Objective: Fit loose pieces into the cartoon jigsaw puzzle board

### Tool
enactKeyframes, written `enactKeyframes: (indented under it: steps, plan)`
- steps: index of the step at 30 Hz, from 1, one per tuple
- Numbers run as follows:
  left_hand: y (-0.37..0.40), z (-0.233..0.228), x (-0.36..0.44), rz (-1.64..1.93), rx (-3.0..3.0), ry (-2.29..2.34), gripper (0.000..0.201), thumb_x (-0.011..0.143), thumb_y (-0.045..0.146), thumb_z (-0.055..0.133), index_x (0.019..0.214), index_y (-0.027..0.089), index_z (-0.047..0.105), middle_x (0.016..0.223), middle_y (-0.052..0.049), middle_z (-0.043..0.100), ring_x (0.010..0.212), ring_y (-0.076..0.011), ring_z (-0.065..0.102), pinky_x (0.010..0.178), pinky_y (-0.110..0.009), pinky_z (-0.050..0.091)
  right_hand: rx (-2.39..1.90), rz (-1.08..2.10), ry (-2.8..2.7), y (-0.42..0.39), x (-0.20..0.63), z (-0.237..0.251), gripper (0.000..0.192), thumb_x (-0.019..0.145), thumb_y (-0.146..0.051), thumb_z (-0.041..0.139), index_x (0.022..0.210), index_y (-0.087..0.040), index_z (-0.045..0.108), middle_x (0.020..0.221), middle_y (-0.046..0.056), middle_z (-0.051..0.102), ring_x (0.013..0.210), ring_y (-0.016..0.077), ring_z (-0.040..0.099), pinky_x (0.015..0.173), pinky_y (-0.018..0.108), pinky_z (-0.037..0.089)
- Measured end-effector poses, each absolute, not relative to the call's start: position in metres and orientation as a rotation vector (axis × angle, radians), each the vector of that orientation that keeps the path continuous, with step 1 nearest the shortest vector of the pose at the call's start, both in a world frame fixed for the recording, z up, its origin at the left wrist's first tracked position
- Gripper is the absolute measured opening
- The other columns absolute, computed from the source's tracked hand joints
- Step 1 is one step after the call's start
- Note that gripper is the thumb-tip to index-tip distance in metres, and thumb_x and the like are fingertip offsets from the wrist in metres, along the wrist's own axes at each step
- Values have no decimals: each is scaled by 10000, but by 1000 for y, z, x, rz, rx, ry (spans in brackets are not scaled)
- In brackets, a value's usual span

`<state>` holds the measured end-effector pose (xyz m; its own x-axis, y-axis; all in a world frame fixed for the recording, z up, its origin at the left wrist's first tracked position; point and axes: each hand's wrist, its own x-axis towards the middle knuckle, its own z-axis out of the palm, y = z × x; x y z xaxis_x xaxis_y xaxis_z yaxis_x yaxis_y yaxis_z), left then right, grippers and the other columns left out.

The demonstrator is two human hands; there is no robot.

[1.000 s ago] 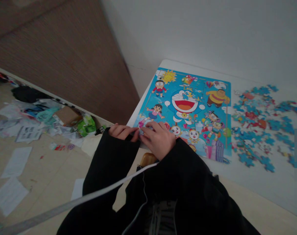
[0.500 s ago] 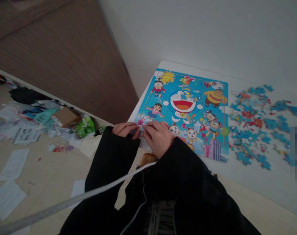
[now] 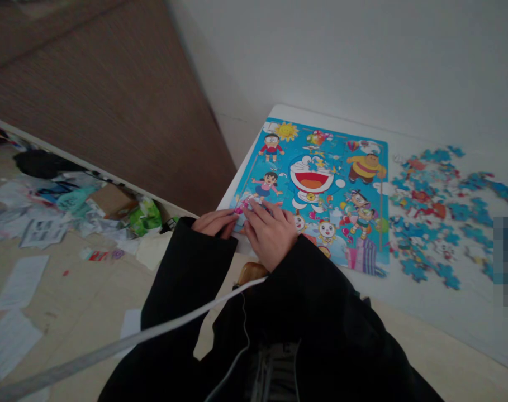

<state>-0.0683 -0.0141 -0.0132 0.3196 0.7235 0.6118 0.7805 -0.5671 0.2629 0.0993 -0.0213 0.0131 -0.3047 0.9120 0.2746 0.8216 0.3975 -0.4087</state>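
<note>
Both hands are pressed onto the near left corner of a cartoon jigsaw puzzle.

Scattered papers and litter (image 3: 69,215) are seen on the floor at far left. The left hand (image 3: 214,222) is laid flat, fingers extended, on the near left corner of the puzzle (image 3: 321,190), at the white table's (image 3: 446,312) edge. Just beside it, the right hand (image 3: 270,231) is curled loosely, fingertips pressed on a pink patch there; whether a piece is gripped cannot be told. Loose puzzle pieces (image 3: 438,212) are spread to the right of the board.
</note>
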Motion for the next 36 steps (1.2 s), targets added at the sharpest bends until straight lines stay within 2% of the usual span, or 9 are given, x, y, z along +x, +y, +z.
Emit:
enactKeyframes:
  steps: [5, 11, 18, 23, 29, 36]
  plan:
    - [-17, -11, -67, -1070, -2467, -1462, 133, 808, 166, 567, 917, 188, 641, 962, -47, 684, 827, -134, 645, 759, -256, 520, -1453, 291, -2183, -21, 100, 15, 313, 903, -264, 416, 1158, -234, 596, 1234, 0, 585, 1129, 200, 472, 900, 391, 344]
    - [-18, -10, -62, -1131, -2357, -1360, 98, 735, 190, 660, 822, 148, 641, 929, -83, 684, 836, -163, 643, 779, -283, 528, -1471, 377, -2200, -20, 101, 17, 299, 887, -253, 452, 1142, -231, 606, 1204, 11, 605, 1106, 203, 487, 903, 392, 357]
    - [-24, -17, -64, -1038, -2504, -1267, 152, 815, 201, 588, 964, 180, 614, 1005, -92, 671, 962, -181, 626, 831, -325, 530, -1449, 384, -2131, -19, 102, 11, 324, 883, -237, 445, 1163, -199, 603, 1221, 27, 591, 1110, 189, 475, 953, 336, 365]
    - [-29, -19, -68, -1019, -2543, -1370, 185, 845, 203, 541, 1020, 193, 600, 1108, -97, 632, 1079, -190, 571, 898, -357, 514, -1477, 389, -2129, -20, 101, 13, 345, 878, -244, 445, 1180, -172, 594, 1261, 38, 561, 1156, 225, 445, 961, 370, 373]
    - [-27, -17, -70, -936, -2556, -1359, 210, 854, 232, 533, 1038, 164, 607, 1100, -140, 629, 1074, -230, 574, 873, -387, 504, -1500, 388, -2172, -20, 101, 18, 360, 891, -244, 418, 1206, -166, 573, 1274, 25, 552, 1159, 245, 447, 934, 401, 388]
    - [-27, -19, -72, -891, -2552, -1443, 214, 871, 265, 497, 1045, 198, 601, 1114, -97, 631, 1079, -206, 573, 907, -366, 500, -1460, 392, -2220, -18, 101, 13, 330, 894, -233, 446, 1198, -189, 568, 1249, 26, 573, 1168, 206, 453, 939, 386, 369]
